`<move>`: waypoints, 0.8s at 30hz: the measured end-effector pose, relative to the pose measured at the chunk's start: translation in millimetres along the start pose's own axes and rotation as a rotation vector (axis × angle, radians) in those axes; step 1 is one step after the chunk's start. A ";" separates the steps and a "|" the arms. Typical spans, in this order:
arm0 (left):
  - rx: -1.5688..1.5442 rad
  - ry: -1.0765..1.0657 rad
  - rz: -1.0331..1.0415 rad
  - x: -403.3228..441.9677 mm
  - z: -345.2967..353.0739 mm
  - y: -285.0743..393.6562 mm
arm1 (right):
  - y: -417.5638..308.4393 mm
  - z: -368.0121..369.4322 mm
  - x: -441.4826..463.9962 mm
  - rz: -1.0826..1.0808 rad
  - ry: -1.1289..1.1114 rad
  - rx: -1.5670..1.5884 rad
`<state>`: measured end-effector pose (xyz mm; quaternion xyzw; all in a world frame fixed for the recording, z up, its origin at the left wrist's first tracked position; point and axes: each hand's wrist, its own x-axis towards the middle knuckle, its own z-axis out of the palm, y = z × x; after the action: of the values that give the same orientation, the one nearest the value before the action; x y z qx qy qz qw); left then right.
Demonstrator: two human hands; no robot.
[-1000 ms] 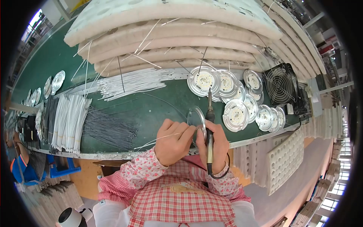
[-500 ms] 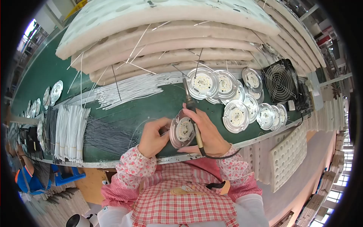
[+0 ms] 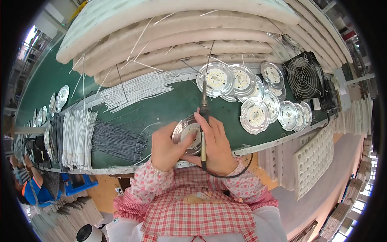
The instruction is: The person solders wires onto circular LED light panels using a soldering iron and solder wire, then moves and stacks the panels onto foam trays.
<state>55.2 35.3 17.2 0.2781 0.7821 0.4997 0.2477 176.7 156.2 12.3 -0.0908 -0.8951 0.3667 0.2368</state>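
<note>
My left hand [image 3: 164,148] is closed on a round silver LED lamp plate [image 3: 183,128], its thumb lying across the plate's face. The plate is tilted over the green bench, partly covered by my hands. My right hand [image 3: 219,146] grips a soldering iron [image 3: 204,150], which stands nearly upright with its tip pointing away from me. The right fingers also reach the plate's right edge; whether they press on it I cannot tell. A thin white wire [image 3: 142,142] curves beside my left hand.
White wires [image 3: 137,90], a bundle of white wires [image 3: 78,139] and dark grey wires [image 3: 117,141] lie to the left. Several LED plates [image 3: 255,115] spread to the right, before a black fan [image 3: 301,78]. Stacked foam trays [image 3: 177,46] rise behind. A co-worker [image 3: 38,187] sits far left.
The left thumb has moved onto the plate's face. The plate has shifted slightly left and is turned more upward. The soldering iron has swung more upright, its tip moving right.
</note>
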 end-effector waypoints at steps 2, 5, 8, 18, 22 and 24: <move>-0.043 -0.005 -0.057 6.0 5.4 2.3 | -0.9 9.0 -8.7 -0.003 0.038 -0.155; 0.431 0.219 0.281 14.0 1.6 4.7 | -0.2 13.4 -9.5 0.059 0.058 -0.340; 0.456 0.127 0.461 13.7 -10.4 -14.1 | 0.4 16.0 -5.6 0.071 0.036 -0.336; 0.278 -0.257 0.540 15.3 -16.7 -27.4 | 13.7 -54.9 -18.7 0.003 -0.060 0.198; 0.281 -0.240 0.558 18.9 -12.8 -26.8 | 23.1 -50.5 -18.5 -0.059 -0.088 0.197; 0.309 -0.248 0.548 20.5 -12.7 -24.9 | 26.0 -49.2 -17.9 -0.085 -0.088 0.200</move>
<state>27.3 32.5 -3.1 0.5709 0.7087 0.3853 0.1526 216.1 199.0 18.2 -0.0125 -0.8667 0.4473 0.2205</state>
